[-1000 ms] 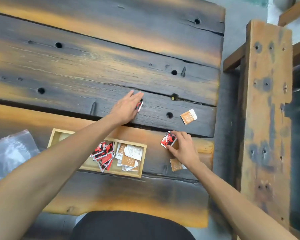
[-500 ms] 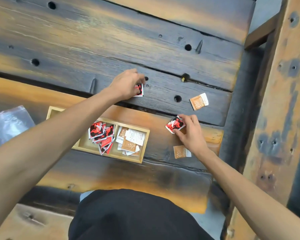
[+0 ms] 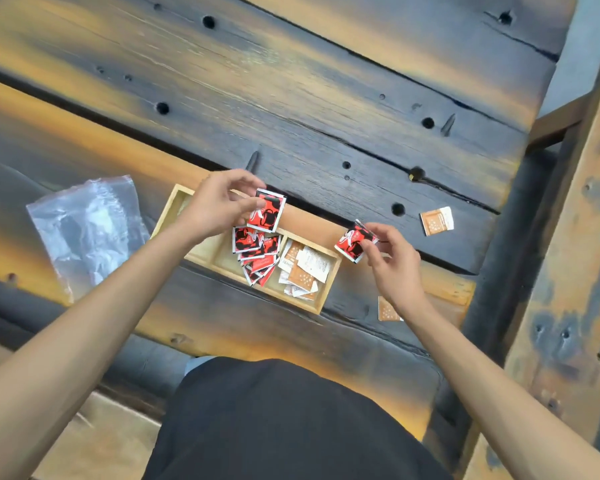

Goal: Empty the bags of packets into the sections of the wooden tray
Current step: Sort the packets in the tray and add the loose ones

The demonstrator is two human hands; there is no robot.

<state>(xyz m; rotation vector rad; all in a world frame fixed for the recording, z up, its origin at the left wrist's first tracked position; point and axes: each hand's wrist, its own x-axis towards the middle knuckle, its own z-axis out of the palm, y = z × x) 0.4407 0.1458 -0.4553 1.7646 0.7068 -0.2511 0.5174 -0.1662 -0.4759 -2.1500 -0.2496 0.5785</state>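
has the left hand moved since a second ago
Yes. The left hand was out on the dark plank beyond the wooden tray, reaching for a red packet; now it pinches that packet over the tray, nearer the person.

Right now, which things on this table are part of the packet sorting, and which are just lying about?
Part of the job:
- wooden tray, holding red and orange packets
- red packet pinched by the left hand
- red packet pinched by the right hand
- two stray orange packets on the table
- clear plastic bag

Just there:
- plank table
- wooden bench
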